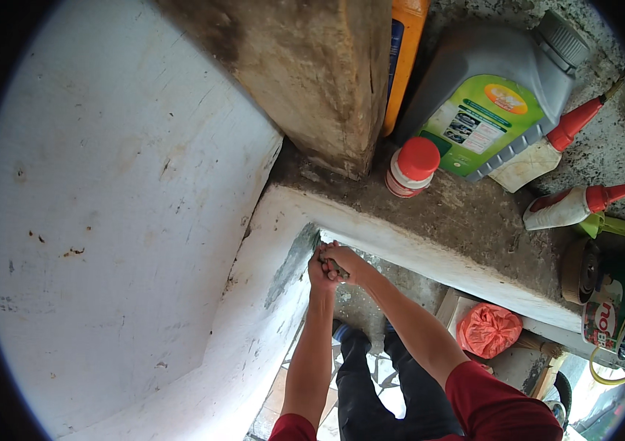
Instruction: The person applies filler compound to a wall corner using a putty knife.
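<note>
My left hand (pixel 319 276) and my right hand (pixel 347 262) are closed together beside the inner corner of a white wall. Between the fingers shows a bit of something small and greyish-brown (pixel 337 268). Its kind cannot be made out, since the hands cover most of it. A darker grey patch (pixel 292 266) marks the white wall (pixel 254 294) just left of the hands. Both arms reach up from the lower edge, bare below dark red sleeves.
On the concrete ledge (pixel 467 228) to the right stand a grey jug (pixel 467 95), a red-capped bottle (pixel 410 167) and red-nozzled glue bottles (pixel 562 208). A brown tape roll (pixel 579 272) sits farther right. Below the ledge is a red plastic bag (pixel 489 329). A brown pillar (pixel 305 73) rises behind.
</note>
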The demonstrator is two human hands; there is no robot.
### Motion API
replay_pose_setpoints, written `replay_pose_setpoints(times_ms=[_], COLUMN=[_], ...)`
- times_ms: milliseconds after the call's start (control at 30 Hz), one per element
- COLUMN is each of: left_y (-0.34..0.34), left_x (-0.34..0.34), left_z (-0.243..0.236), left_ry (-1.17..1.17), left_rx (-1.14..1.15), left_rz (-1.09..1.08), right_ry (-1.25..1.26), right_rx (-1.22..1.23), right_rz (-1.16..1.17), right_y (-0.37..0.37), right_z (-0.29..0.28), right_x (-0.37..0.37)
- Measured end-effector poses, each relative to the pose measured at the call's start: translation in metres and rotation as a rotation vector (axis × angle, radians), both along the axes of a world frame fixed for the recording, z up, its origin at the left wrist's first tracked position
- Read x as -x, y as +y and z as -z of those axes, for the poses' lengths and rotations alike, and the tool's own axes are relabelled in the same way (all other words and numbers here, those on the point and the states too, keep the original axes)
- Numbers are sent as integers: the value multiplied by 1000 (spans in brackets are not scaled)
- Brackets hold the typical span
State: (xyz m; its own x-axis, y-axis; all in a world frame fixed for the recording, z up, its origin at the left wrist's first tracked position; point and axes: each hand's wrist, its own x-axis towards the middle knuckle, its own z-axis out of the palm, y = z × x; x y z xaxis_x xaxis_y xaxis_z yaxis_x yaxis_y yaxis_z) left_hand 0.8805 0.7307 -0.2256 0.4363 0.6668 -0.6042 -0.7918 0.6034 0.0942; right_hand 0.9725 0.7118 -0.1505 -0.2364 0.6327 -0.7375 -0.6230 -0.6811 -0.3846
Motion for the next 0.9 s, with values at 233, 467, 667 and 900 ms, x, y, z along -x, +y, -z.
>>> replay_pose_setpoints(times_ms=[233,467,667,900], left_y=[0,-2,-3,5], left_x=[-4,-4,-2,-3], left_z=[-6,-12,-16,-13], left_ry=[79,90,-15,-18], left_rx=[-14,-8,-15,-71], left_rz=[-53,-16,26,66], right_ry=[-100,-76,-86,20], right_rx=[12,67,7,11], right_rz=[0,-60,19,54], right_y=[2,0,0,3], right_z=[3,-11,-12,-3], right_x=[-1,-5,-2,-3])
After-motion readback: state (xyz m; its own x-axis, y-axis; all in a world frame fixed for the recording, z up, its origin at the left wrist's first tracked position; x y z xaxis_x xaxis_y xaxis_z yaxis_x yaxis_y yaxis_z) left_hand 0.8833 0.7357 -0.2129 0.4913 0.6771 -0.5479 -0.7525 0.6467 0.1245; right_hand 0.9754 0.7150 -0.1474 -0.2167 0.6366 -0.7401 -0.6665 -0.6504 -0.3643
